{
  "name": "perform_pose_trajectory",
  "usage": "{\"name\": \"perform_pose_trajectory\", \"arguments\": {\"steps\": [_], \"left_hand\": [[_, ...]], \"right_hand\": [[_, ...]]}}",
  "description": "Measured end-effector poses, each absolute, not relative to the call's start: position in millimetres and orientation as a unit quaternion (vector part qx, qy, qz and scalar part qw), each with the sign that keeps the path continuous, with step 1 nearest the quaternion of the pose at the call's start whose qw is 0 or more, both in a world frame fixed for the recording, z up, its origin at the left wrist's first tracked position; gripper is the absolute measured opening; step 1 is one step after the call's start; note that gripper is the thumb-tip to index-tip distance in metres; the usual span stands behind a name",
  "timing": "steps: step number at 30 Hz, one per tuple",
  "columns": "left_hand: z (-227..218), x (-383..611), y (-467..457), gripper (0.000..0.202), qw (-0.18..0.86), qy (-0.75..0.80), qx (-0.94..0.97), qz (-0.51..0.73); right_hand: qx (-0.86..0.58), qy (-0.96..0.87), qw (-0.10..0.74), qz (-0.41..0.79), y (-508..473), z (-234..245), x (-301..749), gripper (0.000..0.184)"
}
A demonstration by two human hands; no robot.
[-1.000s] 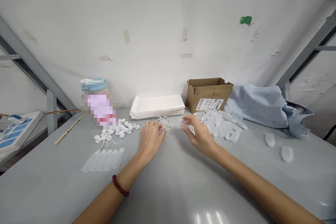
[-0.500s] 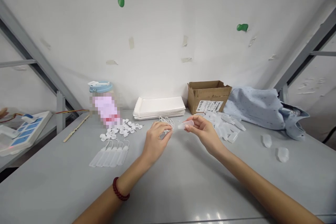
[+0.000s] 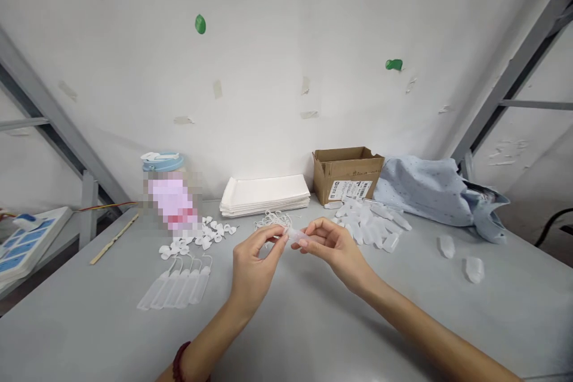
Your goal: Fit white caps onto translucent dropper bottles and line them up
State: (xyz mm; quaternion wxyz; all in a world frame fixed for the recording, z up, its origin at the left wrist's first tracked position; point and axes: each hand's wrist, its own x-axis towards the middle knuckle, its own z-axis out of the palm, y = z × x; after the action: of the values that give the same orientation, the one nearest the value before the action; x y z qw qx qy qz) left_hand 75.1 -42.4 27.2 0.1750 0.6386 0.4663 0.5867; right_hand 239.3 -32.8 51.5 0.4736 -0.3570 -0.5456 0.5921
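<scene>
In my right hand (image 3: 333,248) is a small translucent plastic sleeve (image 3: 296,235), held level between thumb and fingers above the table. My left hand (image 3: 259,256) is pinched closed at the sleeve's left end; a small white bit shows at its fingertips, too small to name. Just behind both hands lies a tangle of white cords (image 3: 277,218). A heap of similar translucent sleeves (image 3: 367,221) spreads to the right. On the left, several sleeves with cord loops (image 3: 176,287) lie side by side in a row, below a scatter of small white plastic caps (image 3: 210,231).
A stack of white envelopes (image 3: 266,194) and an open cardboard box (image 3: 347,176) stand against the wall. Light blue cloth (image 3: 421,188) lies at right, near two loose sleeves. At left are a blue-lidded container (image 3: 163,161), a thin stick (image 3: 114,239) and a power strip (image 3: 31,239).
My hands have come together: the right hand has brought the sleeve left to my left fingertips. The camera view has shifted slightly, so the background sits lower.
</scene>
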Motion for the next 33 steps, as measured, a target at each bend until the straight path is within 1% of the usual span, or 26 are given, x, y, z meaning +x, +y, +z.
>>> {"name": "perform_pose_trajectory", "arguments": {"steps": [3, 7, 11, 14, 16, 17, 21, 23, 25, 29, 31, 33], "left_hand": [[27.5, 76.0, -44.3, 0.011, 0.173, 0.463, 0.651, 0.576], [30.7, 78.1, -47.3, 0.012, 0.173, 0.457, 0.66, 0.571], [35.7, 77.8, -47.8, 0.007, 0.269, 0.463, 0.623, 0.571], [37.9, 75.8, -46.3, 0.004, 0.32, 0.455, 0.616, 0.558], [37.5, 74.7, -45.6, 0.004, 0.295, 0.449, 0.637, 0.553], [36.7, 74.4, -45.5, 0.005, 0.259, 0.443, 0.657, 0.552], [32.4, 73.5, -45.9, 0.015, 0.034, 0.367, 0.77, 0.521], [31.6, 72.3, -45.8, 0.02, -0.037, 0.329, 0.802, 0.498], [32.5, 70.6, -45.7, 0.02, -0.043, 0.325, 0.804, 0.495], [36.2, 67.6, -46.5, 0.014, 0.025, 0.409, 0.765, 0.497], [37.1, 67.1, -47.1, 0.017, 0.051, 0.431, 0.763, 0.479], [36.6, 67.0, -47.6, 0.023, 0.056, 0.415, 0.784, 0.458]], "right_hand": [[-0.349, -0.544, 0.468, 0.603, -33.1, 50.8, 239.0, 0.033], [-0.337, -0.554, 0.47, 0.598, -31.6, 44.0, 239.2, 0.029], [-0.341, -0.583, 0.454, 0.581, -33.4, 36.8, 237.4, 0.027], [-0.348, -0.629, 0.444, 0.536, -36.6, 33.4, 235.6, 0.035], [-0.344, -0.652, 0.437, 0.516, -38.0, 31.5, 234.8, 0.036], [-0.34, -0.653, 0.435, 0.518, -38.1, 30.6, 234.6, 0.035], [-0.329, -0.596, 0.443, 0.583, -35.5, 28.7, 235.2, 0.031], [-0.321, -0.558, 0.451, 0.618, -33.2, 29.0, 236.0, 0.032], [-0.309, -0.53, 0.45, 0.649, -31.4, 29.5, 236.7, 0.032], [-0.277, -0.501, 0.431, 0.697, -31.4, 29.4, 237.2, 0.03], [-0.269, -0.496, 0.425, 0.708, -32.4, 28.7, 237.0, 0.029], [-0.263, -0.489, 0.421, 0.717, -33.0, 28.3, 236.8, 0.028]]}}
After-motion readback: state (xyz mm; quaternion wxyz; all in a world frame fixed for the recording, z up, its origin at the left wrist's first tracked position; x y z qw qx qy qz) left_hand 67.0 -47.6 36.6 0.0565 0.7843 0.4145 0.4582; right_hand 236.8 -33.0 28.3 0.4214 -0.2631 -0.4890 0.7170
